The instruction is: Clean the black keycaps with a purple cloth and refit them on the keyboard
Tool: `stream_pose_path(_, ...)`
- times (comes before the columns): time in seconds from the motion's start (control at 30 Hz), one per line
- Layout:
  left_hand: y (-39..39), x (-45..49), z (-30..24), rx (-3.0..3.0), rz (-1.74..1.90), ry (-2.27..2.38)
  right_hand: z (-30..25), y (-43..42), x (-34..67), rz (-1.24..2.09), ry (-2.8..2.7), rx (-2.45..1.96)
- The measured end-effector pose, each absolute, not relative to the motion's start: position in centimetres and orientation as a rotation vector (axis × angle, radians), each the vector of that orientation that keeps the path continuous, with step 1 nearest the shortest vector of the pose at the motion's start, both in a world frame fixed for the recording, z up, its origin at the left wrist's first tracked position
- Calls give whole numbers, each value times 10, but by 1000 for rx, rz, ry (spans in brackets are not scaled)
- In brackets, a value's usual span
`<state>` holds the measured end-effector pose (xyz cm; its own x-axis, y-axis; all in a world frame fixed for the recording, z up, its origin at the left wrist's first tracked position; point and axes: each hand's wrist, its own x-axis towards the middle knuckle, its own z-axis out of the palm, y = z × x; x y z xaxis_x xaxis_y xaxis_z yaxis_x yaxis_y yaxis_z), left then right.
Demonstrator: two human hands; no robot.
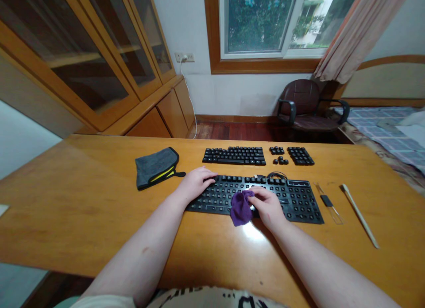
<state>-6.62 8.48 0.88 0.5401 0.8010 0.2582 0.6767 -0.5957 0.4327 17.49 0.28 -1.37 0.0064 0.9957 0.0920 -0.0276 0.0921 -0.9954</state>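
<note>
A black keyboard (212, 197) with most of its keycaps off lies on the wooden table, its bare switches showing. My left hand (199, 182) holds it at the far left corner, with the fingers along the back edge and the thumb over the front of that corner. Between the fingers of my right hand (268, 206) is a purple cloth (241, 208), bunched at the top and hanging over the keyboard's middle and near edge. A row of keycaps remains along the back of the keyboard.
Removed keycaps (234, 156) are laid out in groups behind the keyboard. A folded grey cloth (156, 167) with yellow lining lies left. To the right are a wire keycap puller (326, 200) and a pale-handled brush (360, 216). Behind the table stands a chair (300, 104).
</note>
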Motion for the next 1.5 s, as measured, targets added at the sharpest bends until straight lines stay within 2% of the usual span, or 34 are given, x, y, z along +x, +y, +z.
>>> stream_pose_path(0.53, 84, -67, 7, 2593, 460, 1229, -10, 3, 173, 1139, -1224, -1130)
stream_pose_path(0.9, 83, -64, 10, 2490, 522, 1281, -9, 2, 173, 1166, -1180, -1140)
stream_pose_path(1.5, 77, -64, 17, 2671, 491, 1161, -10, 2, 173, 1177, -1192, -1125)
